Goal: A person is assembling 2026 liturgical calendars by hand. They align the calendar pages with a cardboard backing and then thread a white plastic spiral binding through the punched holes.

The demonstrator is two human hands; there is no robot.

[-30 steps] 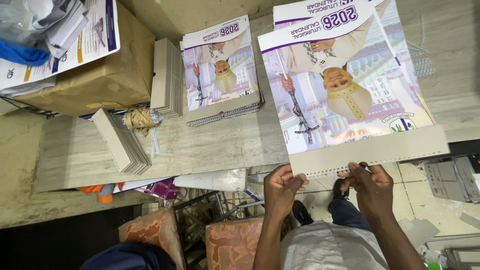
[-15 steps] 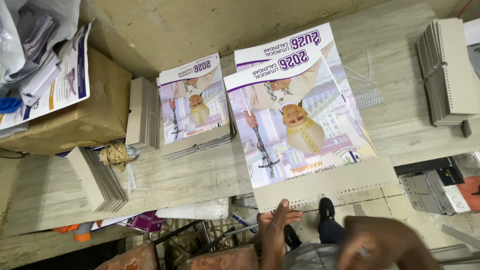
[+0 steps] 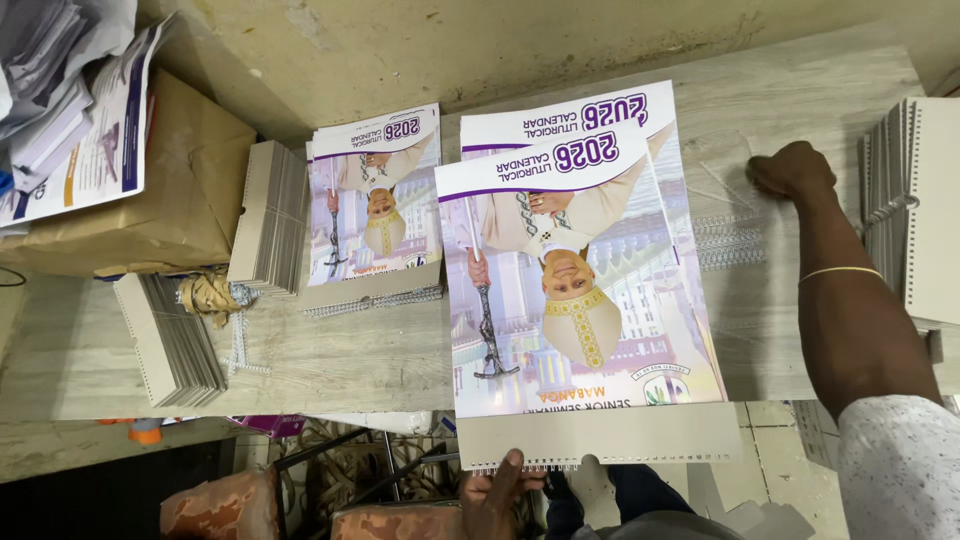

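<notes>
Right hand off the calendar, out to the wire coils.
Left hand (image 3: 495, 490) alone now pinches the calendar (image 3: 580, 290) at its bound near edge, overhanging the table (image 3: 340, 350); right hand (image 3: 792, 168), loosely curled and empty, has reached to coils (image 3: 728, 240) beside it.

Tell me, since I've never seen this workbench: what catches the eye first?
A large purple-and-white calendar lies mid-table, its grey spiral-bound edge overhanging toward the person, where the left hand grips it. The right hand reaches across to loose wire coils beside it. A smaller stack of bound calendars sits to the left.
</notes>
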